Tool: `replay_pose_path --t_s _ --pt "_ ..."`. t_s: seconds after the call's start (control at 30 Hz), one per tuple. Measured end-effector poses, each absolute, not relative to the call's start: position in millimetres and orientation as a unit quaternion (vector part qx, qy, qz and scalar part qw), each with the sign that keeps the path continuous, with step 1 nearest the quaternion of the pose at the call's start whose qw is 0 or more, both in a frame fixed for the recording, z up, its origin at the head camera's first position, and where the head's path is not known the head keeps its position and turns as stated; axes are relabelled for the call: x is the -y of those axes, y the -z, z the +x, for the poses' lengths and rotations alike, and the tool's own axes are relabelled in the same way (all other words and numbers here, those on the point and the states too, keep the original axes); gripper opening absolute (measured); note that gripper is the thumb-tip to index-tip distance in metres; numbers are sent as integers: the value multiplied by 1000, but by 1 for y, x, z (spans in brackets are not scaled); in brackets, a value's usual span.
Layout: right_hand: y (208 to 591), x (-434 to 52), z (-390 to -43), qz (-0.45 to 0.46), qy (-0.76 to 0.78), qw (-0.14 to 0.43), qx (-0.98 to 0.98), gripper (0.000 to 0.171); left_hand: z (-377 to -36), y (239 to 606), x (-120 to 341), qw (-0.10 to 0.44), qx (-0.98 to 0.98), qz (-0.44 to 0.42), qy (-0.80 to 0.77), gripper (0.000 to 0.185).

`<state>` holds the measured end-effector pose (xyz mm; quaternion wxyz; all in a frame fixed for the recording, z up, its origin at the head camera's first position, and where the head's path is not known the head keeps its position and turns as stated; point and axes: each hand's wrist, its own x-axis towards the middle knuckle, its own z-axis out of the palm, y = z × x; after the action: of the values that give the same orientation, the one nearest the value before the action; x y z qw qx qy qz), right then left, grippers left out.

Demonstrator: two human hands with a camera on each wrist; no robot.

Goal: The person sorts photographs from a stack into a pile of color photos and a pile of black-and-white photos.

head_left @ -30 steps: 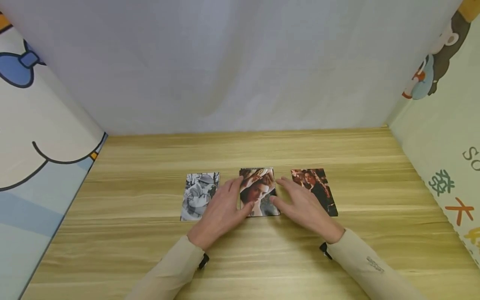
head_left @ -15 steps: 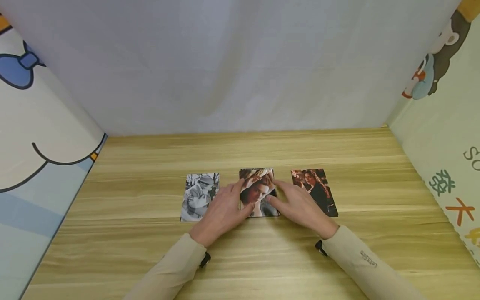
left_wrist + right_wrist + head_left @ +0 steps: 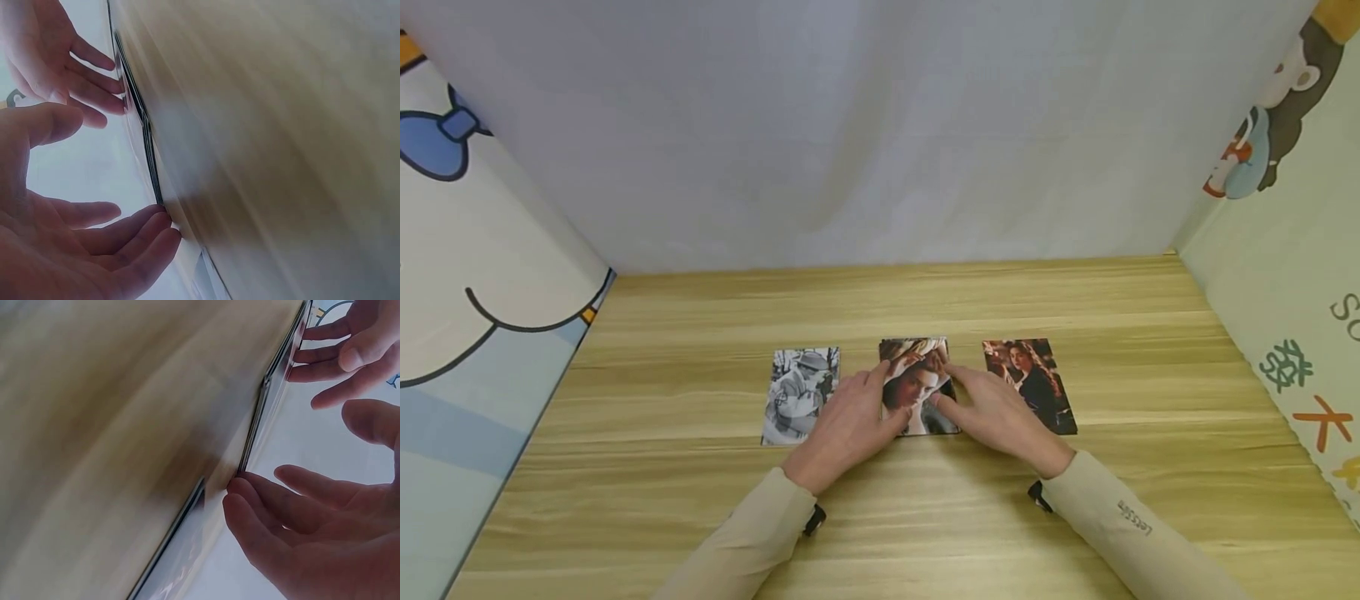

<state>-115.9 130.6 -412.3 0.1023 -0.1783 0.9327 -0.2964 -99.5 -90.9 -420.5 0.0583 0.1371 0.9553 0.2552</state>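
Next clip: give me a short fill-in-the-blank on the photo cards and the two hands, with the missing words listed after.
1. The wooden table holds ___ photo cards in a row.
2. Both hands touch the ___ card of the row, the colour portrait card.
3. The black-and-white photo card lies beside the ___ hand.
4. The dark reddish photo card lies beyond the right hand, which wears a ___ sleeve.

Missing words: three; middle; left; beige

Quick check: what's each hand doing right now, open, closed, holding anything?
Left hand: open, fingertips touching the left edge of the middle photo.
Right hand: open, fingertips touching its right edge.
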Motion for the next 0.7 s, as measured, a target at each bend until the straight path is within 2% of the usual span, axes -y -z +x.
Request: replay_pose_path --t_s 0.7 --pt "409 -127 -112 -165 301 121 -932 62 -96 415 90 57 -948 120 -290 74"
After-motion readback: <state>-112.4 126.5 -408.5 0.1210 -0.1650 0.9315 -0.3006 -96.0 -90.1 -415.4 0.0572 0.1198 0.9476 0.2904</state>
